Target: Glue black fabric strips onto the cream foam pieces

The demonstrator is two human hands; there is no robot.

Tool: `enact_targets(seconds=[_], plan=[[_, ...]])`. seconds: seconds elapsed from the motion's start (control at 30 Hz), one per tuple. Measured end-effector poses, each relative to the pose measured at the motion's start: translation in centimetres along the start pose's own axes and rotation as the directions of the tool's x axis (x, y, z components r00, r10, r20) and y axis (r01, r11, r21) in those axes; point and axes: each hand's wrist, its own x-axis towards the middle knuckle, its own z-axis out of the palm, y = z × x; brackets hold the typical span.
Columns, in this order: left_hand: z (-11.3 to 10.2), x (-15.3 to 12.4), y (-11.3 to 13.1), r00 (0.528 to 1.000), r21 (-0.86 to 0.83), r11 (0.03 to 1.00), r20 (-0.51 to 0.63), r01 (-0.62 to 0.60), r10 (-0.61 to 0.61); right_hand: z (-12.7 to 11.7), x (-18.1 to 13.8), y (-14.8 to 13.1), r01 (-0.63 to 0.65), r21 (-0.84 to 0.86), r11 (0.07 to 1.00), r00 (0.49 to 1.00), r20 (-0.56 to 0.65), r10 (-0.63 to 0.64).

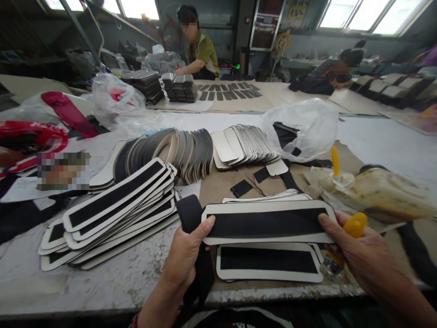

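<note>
Between my two hands is a long white panel with rounded corners and a black strip (269, 222) along its middle. My left hand (182, 259) is closed on its left end, thumb on top. At the right end my right hand (358, 255) pinches it the same way. A tool with a yellow handle (355, 224) and a metal end is also in my right hand; its kind is unclear. A black fabric band (189, 213) hangs beside and behind my left hand. Just below the held panel lies a similar panel (268, 263) on the table.
Left is a stack of strip-bearing panels (116, 196). Curved dark pieces (164, 152) and white pieces (246, 143) stand in rows behind. A plastic bag (307, 127), a stained container (385, 191) and a yellow handle (335, 160) are right. Two people (201, 50) work across the table.
</note>
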Motion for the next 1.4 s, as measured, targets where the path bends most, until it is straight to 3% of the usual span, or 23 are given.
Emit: enact_targets(seconds=[0.1, 0.2, 0.3, 0.4, 0.6, 0.7, 0.77, 0.93, 1.13, 1.23, 1.4], plan=[[0.6, -0.3, 0.3, 0.995, 0.002, 1.0, -0.095, -0.005, 0.005, 0.2, -0.4, -0.3, -0.037, 0.15, 0.988, 0.993, 0.117, 0.019], [1.0, -0.3, 0.4, 0.974, 0.037, 0.999, -0.225, -0.021, 0.029, 0.7, -0.6, -0.5, -0.004, 0.199, 0.98, 0.994, 0.109, -0.018], [0.7, -0.1, 0.1, 0.958, 0.146, 0.988, -0.271, -0.052, 0.09, 0.9, -0.7, -0.3, 0.035, 0.179, 0.983, 0.996, 0.08, -0.05], [0.2, 0.1, -0.6, 0.962, 0.21, 0.976, -0.247, -0.061, 0.114, 0.9, -0.9, -0.2, 0.068, 0.164, 0.984, 0.993, 0.079, -0.082], [0.5, 0.0, -1.0, 0.981, 0.144, 0.989, -0.186, -0.034, 0.061, 0.5, -1.1, -0.1, 0.105, 0.124, 0.987, 0.989, 0.094, -0.117], [0.9, -0.1, -0.8, 0.988, 0.071, 0.997, -0.153, 0.008, 0.003, 0.2, -1.1, 0.2, 0.062, 0.102, 0.993, 0.996, 0.058, -0.068], [0.9, -0.2, -0.6, 0.994, 0.056, 0.998, -0.11, 0.014, -0.007, 0.2, -1.0, 0.7, -0.012, 0.176, 0.984, 0.996, 0.084, -0.003], [0.6, -0.6, -0.1, 0.994, -0.004, 0.994, 0.0, 0.111, -0.111, 0.3, -1.0, 1.3, -0.265, 0.534, 0.803, 0.947, 0.301, 0.113], [0.8, -0.7, 0.0, 0.976, -0.089, 0.972, 0.015, 0.219, -0.218, 0.5, -1.0, 0.9, -0.338, 0.639, 0.691, 0.93, 0.338, 0.142], [0.7, -0.5, -0.3, 0.974, -0.025, 0.974, -0.008, 0.225, -0.226, 0.7, -0.9, 0.8, -0.339, 0.627, 0.702, 0.931, 0.328, 0.157], [0.7, -0.2, -0.6, 0.98, 0.069, 0.982, -0.1, 0.177, -0.17, 0.6, -0.9, 0.8, -0.271, 0.507, 0.818, 0.943, 0.311, 0.12]])
